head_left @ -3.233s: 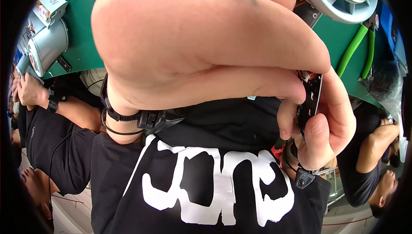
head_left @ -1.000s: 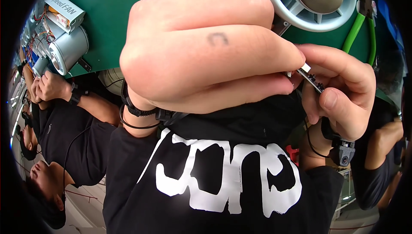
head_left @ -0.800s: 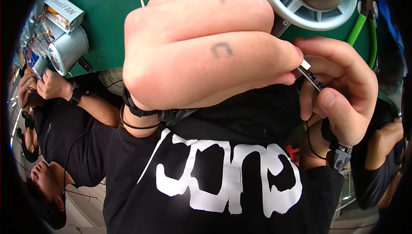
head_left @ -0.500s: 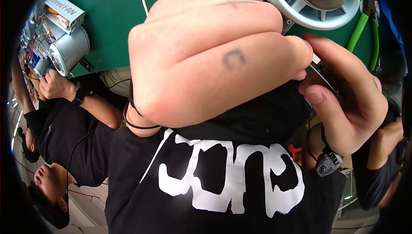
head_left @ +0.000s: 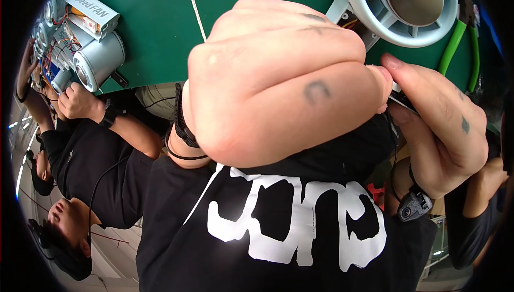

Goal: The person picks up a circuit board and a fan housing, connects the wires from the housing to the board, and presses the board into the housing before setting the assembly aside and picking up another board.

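Note:
My left hand (head_left: pixel 284 88) fills the middle of the view, its back toward me and its fingers curled closed. The thumb and finger tips meet at its right end; whatever they pinch is hidden. Right beside them, my right hand (head_left: pixel 447 120) is closed with thumb and fingers on a thin dark flat piece (head_left: pixel 404 101) that has a small white part at its edge. Most of that piece is covered by the fingers, so its kind is unclear. Beyond both hands stands a light blue-grey round fan housing (head_left: pixel 375 16) with a shiny metal hub.
Green-handled pliers (head_left: pixel 453 48) lie at the far right of the green table (head_left: pixel 150 29). A white cord (head_left: pixel 194 2) crosses it. At the far left are several fan units (head_left: pixel 99 61) with loose wires, near a co-worker's hand (head_left: pixel 80 100). Another person's arm (head_left: pixel 482 185) shows at right.
The view has shifted, so most things sit further right and slightly lower. My right fingers have closed in more over the thin dark piece, hiding more of it. My left hand stays closed.

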